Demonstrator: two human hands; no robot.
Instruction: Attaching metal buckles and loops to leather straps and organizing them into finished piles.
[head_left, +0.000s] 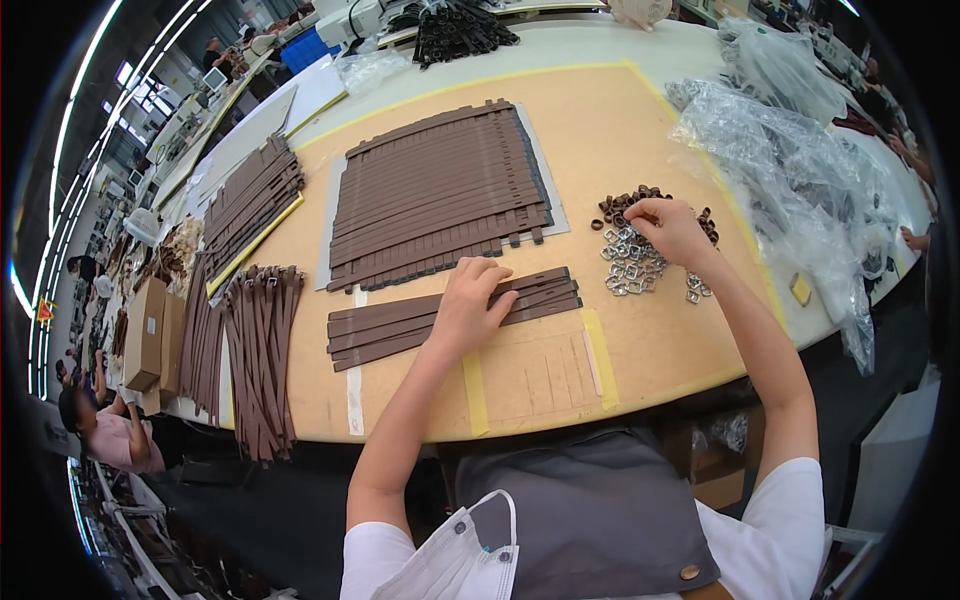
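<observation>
My left hand lies flat on a small row of brown leather straps on the tan work board, fingers spread across them. My right hand reaches into a heap of small silver metal buckles, its fingertips pinched together at the heap's top edge; whether a buckle is between them I cannot tell. Brown loop pieces lie just beyond the buckles. Behind my left hand a large sheet of brown straps is laid out side by side on a grey mat.
Finished straps with buckles hang over the table's near left edge. More strap stacks lie at far left. Crumpled clear plastic bags cover the right side. Cardboard boxes and another person are at left.
</observation>
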